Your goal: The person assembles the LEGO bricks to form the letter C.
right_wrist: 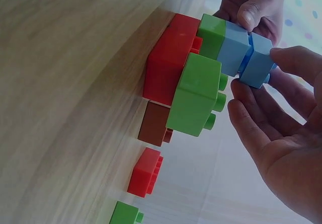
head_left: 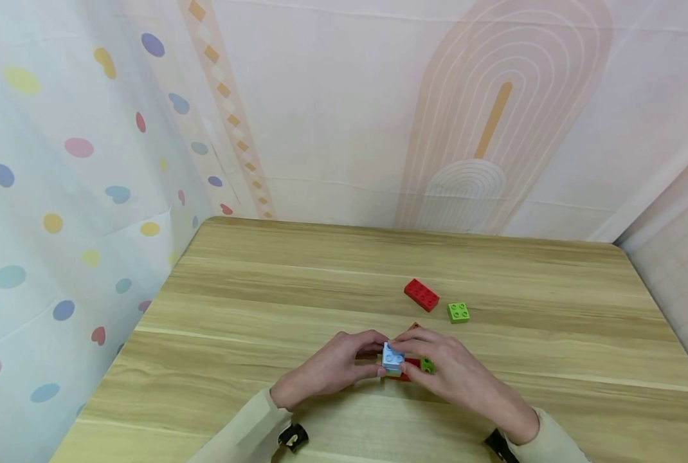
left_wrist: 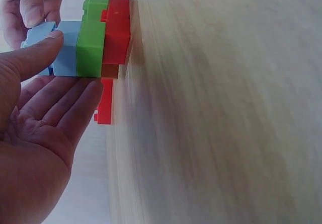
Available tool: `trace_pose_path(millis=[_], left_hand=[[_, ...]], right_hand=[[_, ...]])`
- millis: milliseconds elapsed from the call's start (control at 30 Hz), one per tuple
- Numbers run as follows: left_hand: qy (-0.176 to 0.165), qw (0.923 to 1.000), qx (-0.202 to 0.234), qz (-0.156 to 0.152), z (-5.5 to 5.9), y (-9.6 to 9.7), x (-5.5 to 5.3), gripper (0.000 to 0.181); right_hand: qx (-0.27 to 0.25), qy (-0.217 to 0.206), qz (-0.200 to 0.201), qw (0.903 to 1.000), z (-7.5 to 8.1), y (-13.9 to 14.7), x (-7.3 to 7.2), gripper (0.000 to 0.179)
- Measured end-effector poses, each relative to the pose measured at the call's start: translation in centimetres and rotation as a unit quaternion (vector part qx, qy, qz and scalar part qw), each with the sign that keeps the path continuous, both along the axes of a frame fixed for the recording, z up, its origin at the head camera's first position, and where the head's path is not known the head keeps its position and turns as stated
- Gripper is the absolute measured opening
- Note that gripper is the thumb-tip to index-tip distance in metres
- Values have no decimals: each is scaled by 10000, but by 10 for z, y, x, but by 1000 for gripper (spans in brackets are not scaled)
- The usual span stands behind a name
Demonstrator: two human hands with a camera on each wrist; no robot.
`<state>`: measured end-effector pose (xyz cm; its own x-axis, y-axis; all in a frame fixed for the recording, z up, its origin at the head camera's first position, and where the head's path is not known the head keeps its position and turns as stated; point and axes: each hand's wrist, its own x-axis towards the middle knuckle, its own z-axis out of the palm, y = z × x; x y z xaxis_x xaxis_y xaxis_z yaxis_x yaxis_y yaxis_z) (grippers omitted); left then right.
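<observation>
A red brick [right_wrist: 171, 63] lies on the table, with a green brick [right_wrist: 195, 93] at one end of its top. At its other end rise a second green brick [left_wrist: 90, 50] and a light blue brick [left_wrist: 66, 53]. My left hand [head_left: 338, 363] pinches that side stack, thumb on the light blue brick. Above it, my right hand [head_left: 451, 363] pinches another light blue brick [right_wrist: 257, 60] between thumb and fingers. This upper brick sits slightly tilted, with a narrow gap along the lower one. The stack is partly hidden by both hands in the head view.
A brown brick [right_wrist: 153, 123] lies just beyond the build. Farther back on the wooden table [head_left: 263, 289] are a loose red brick [head_left: 422, 294] and a small green brick [head_left: 458, 312]. Patterned curtains [head_left: 344, 116] hang behind the table and to its left.
</observation>
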<state>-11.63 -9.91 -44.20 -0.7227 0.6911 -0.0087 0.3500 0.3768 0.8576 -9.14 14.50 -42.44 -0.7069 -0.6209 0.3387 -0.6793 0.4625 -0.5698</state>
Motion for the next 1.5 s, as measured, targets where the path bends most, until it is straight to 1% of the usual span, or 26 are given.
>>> trace_pose_path(millis=[333, 567, 667, 767, 900, 1000, 1067, 1167, 1333, 1433, 1500], left_hand=[[22, 10000, -52, -46, 0, 1, 0, 35], [-57, 9999, -74, -55, 0, 0, 0, 38], [-58, 10000, 16, 56, 1, -3, 1, 39], [6, 9994, 276, 197, 1, -6, 1, 37], [165, 9975, 634, 265, 1, -6, 1, 31], [243, 9967, 725, 290, 0, -4, 1, 27], [262, 9966, 719, 300, 0, -4, 0, 25], [324, 9969, 647, 323, 1, -3, 0, 23], [441, 9973, 519, 288, 4, -3, 1, 23], [441, 9977, 464, 244, 5, -3, 0, 24], [441, 9979, 402, 238, 5, -2, 0, 24]], right_hand=[[21, -33, 38, 10000, 1, -1, 1, 30], [48, -115, 31, 9999, 1, -1, 1, 31], [11, -211, 65, 9998, 1, -1, 0, 30], [10, -307, 67, 9995, 1, 0, -1, 29], [50, -571, -76, 9983, 3, 0, -1, 30], [134, -741, -318, 9967, 5, 0, 1, 30], [177, -755, -481, 9958, 5, 0, 1, 29], [245, -653, -640, 9955, 5, 2, 2, 26], [231, -592, -693, 9956, 4, 2, 2, 26], [231, -705, -676, 9950, 3, 4, 2, 27], [209, -887, -698, 9934, 2, 6, 2, 29]])
